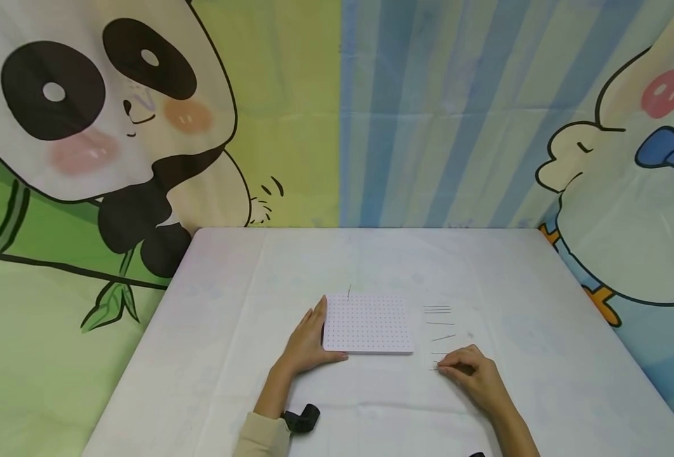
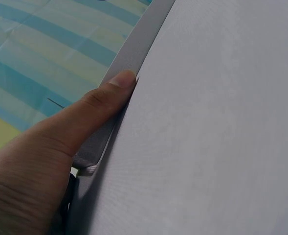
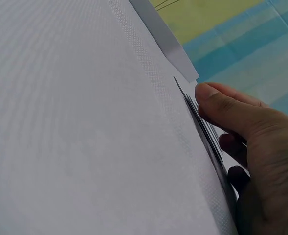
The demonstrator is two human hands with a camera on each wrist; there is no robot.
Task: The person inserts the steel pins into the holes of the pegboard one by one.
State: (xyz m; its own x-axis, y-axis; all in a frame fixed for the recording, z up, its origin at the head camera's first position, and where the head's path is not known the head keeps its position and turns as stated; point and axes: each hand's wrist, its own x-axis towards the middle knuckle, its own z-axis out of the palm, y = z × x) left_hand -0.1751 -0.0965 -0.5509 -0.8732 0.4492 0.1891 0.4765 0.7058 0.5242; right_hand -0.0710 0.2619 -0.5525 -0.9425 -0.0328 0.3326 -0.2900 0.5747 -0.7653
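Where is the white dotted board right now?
In the head view, the white dotted board lies mid-table, the left hand against its left edge, loose needles to its right.

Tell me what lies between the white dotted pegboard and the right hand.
Head view: thin metal needles lie loose on the white tablecloth, between the white dotted pegboard and the right hand.

Matt white cloth w/ a fine woven grain covers the table (image 1: 542, 355). Pegboard (image 1: 368, 322): smooth white plastic by the look of it, dotted w/ small holes, edge slightly glossy. Pins (image 1: 437, 309): thin dark metal, faint sheen. Backdrop (image 1: 440, 114): printed fabric, soft creases, matt. Sleeve (image 1: 261, 437): beige cloth. Strap mount (image 1: 301, 419): black matt plastic.
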